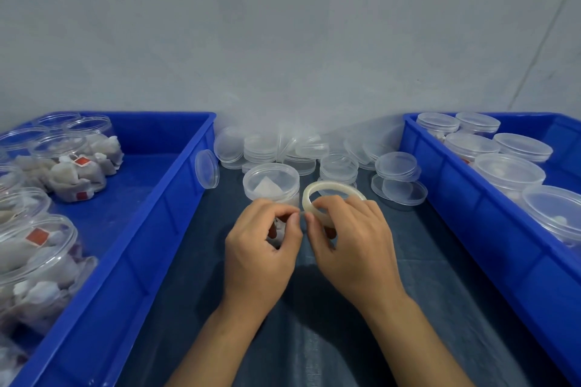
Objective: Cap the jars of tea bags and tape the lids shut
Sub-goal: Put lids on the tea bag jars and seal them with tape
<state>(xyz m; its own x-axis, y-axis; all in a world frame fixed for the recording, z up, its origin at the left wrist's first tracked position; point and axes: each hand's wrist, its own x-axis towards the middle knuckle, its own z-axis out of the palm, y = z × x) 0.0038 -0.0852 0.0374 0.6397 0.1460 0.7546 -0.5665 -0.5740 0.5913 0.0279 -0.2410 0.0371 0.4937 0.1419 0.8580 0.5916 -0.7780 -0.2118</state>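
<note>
Both hands are up over the middle of the bench (pixel 440 261), close together and just in front of a capped jar (pixel 271 181) of tea bags. The right hand (pixel 352 245) holds the tape roll (pixel 317 195), fingers curled round its near rim, with the roll tilted up beside the jar. The left hand (pixel 262 248) has thumb and forefinger pinched tight at the roll's left edge, apparently on the tape's end, though the strip itself is too thin to make out. Behind the jar, along the bench's far edge, lies a heap of loose lids (pixel 267 148). On the left edge sits a blue tray (pixel 151 229) of open jars (pixel 34 248) stuffed with tea bags. On the right edge, a second blue tray (pixel 471 214) carries lidded jars (pixel 509 170).
</note>
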